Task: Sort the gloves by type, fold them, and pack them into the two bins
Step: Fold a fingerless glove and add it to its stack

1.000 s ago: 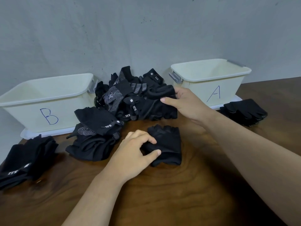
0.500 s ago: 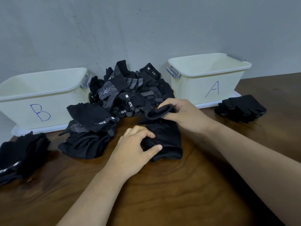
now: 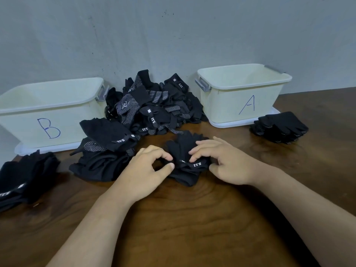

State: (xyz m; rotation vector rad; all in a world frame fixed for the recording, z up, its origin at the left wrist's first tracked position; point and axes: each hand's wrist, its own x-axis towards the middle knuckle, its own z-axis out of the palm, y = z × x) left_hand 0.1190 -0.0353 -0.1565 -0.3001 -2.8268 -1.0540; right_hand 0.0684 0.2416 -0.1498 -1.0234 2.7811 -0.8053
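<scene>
Black gloves (image 3: 185, 149), 2 now stacked on the wooden table (image 3: 192, 218) just before the loose pile (image 3: 154, 110) since the right hand (image 3: 225, 162) fetched 1 over, are pinched at the cuff by it and the left hand (image 3: 146, 170): folding likely begins.

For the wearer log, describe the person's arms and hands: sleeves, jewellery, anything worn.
The left forearm and right forearm are bare to the frame's edge; no sleeves show. The left hand and right hand wear no gloves, and no watch, band or ring shows on the wrists or the fingers in view.
</scene>
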